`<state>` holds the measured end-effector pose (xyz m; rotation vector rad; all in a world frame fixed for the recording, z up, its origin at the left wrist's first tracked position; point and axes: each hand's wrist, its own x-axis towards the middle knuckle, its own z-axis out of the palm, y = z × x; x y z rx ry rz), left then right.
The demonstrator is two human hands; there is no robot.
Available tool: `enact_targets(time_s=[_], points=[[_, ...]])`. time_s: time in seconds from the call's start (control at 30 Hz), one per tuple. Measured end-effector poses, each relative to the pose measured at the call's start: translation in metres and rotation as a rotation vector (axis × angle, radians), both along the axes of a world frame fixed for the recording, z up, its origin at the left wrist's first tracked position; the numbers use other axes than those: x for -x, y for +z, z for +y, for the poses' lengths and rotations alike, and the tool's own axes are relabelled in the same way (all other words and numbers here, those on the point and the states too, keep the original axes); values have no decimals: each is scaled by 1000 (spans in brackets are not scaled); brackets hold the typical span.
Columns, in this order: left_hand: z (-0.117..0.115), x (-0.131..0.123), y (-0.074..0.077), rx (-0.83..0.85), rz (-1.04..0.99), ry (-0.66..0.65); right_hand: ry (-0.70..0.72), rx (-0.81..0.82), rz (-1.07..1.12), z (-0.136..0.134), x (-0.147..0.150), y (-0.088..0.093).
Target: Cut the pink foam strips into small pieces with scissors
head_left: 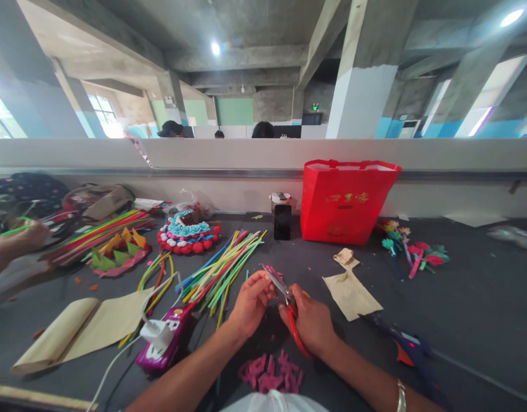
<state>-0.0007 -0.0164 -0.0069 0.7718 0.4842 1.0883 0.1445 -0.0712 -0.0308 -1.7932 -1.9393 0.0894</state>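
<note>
The right hand [311, 320] grips red-handled scissors [284, 303], blades parted over a small pink piece [272, 270] pinched in the left hand [251, 300] above the dark table [460, 297]. A heap of pink cut pieces [272, 372] already lies near the person; the bundle of coloured sticks [222, 269] beside the hands suggests much remains.

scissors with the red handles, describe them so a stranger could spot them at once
Start at the big red paper bag by the back wall and come straight toward the camera. The red-handled metal scissors sit in the right hand, the only metal blades among soft craft pieces.
</note>
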Motion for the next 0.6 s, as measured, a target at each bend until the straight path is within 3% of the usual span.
enact_targets(time_s=[0.6], points=[[0,-1,2,13,11,16,-30,-9,-92,3,-2,-6]])
